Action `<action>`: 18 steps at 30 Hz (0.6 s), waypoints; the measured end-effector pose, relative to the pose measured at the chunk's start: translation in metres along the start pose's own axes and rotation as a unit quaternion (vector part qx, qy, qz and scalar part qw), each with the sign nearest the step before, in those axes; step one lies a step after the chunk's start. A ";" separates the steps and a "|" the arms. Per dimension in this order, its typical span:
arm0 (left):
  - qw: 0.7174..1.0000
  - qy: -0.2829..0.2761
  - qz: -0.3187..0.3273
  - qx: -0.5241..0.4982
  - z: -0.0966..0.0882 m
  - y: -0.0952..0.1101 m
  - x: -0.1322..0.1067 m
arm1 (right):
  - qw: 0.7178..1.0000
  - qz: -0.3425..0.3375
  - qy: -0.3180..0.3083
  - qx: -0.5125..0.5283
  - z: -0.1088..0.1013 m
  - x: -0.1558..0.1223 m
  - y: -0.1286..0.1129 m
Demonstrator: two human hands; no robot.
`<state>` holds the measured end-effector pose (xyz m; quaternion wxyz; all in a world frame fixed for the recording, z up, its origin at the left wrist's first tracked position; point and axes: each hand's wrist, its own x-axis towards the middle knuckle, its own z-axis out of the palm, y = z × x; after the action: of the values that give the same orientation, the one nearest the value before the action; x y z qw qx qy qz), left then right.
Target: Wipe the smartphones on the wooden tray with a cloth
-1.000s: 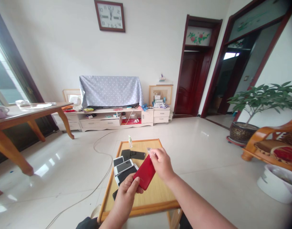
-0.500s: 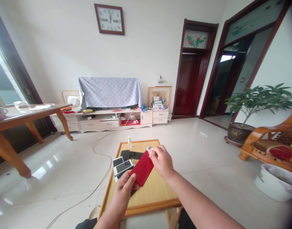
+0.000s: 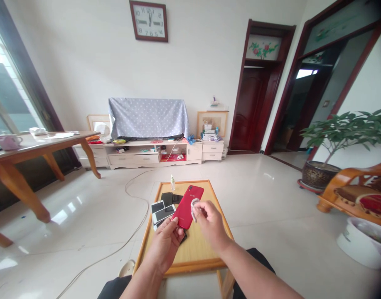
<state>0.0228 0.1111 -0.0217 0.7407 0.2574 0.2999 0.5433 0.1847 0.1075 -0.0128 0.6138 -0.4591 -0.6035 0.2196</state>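
In the head view, saw the left grip (image 3: 168,240) clamped on the lower end of a red phone (image 3: 187,203), tilted above the bench (image 3: 198,252) with its back showing. Saw the right grip (image 3: 212,224) pinched together on a crumpled whitish wipe (image 3: 194,203) at the phone's right edge; could not tell whether touching. Noticed white-framed phones (image 3: 164,213), a black phone (image 3: 167,199) and a small clear bottle (image 3: 172,183) on the bench.

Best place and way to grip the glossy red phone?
I'd take the thin, glossy red phone by its lower end, from the near left, thumb on the back, fingers beneath, as the left hand does. It's flat and slants away, so this likely leaves the upper back free for the right hand's crumpled whitish wad.
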 end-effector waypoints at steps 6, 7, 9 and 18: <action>1.000 -0.015 0.012 0.016 -0.007 -0.001 0.001 | 0.993 -0.032 -0.083 -0.075 0.003 -0.010 0.000; 0.999 -0.022 0.013 0.029 -0.007 -0.002 0.000 | 0.994 -0.022 -0.060 -0.087 -0.001 0.000 0.002; 0.998 -0.035 0.007 0.056 -0.007 -0.002 -0.002 | 0.993 0.001 -0.017 -0.115 -0.009 0.022 0.007; 0.997 -0.032 0.005 0.072 -0.008 -0.010 0.007 | 0.941 -0.083 -0.103 -0.312 0.023 0.000 -0.009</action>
<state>0.0251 0.1159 -0.0356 0.7264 0.3292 0.3132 0.5157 0.1603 0.1096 -0.0088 0.3907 -0.5504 -0.7377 0.0146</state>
